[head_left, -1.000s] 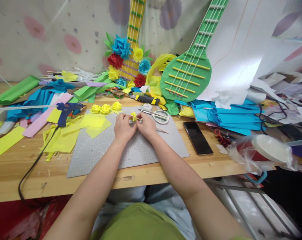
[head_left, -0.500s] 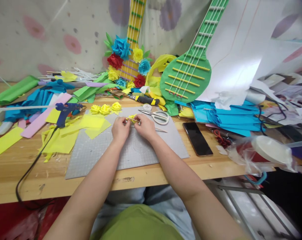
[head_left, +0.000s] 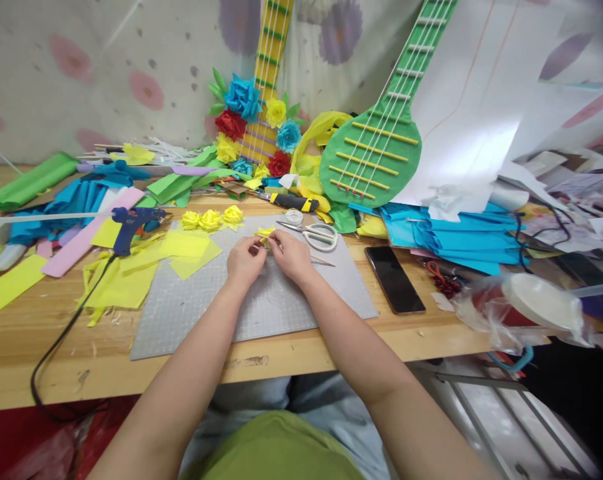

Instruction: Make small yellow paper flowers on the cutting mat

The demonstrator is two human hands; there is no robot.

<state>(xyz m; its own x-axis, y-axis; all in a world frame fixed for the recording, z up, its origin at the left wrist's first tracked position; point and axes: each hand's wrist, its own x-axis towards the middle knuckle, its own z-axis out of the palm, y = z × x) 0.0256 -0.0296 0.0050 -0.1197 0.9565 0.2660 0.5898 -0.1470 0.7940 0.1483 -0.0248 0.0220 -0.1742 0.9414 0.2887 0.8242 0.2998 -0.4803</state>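
Over the grey cutting mat (head_left: 191,307), my left hand (head_left: 246,260) and my right hand (head_left: 292,257) meet with bent, closed fingers. Between the fingertips shows a small yellow crepe-paper flower (head_left: 265,232), mostly covered by the hands. The left fingers pinch it from the side. A thin stick seems to be pinched in the right fingers against the paper; its ends are hidden. Scissors (head_left: 321,237) with pale handles lie just beyond my right hand, and a pointed stick (head_left: 324,261) rests beside it. Several finished yellow paper flowers (head_left: 210,220) sit at the mat's back left.
Yellow paper sheets (head_left: 194,250) overlap the mat's left side, near a blue glue gun (head_left: 126,230) with a black cord. A phone (head_left: 395,279) lies to the right. Behind stand a green paper instrument (head_left: 371,157) and a yellow one (head_left: 268,60), among paper scraps and a utility knife (head_left: 294,201).
The fingers have shifted slightly on the yellow paper flower, and the stick has turned between them, showing less now. Other objects have stayed where they were.
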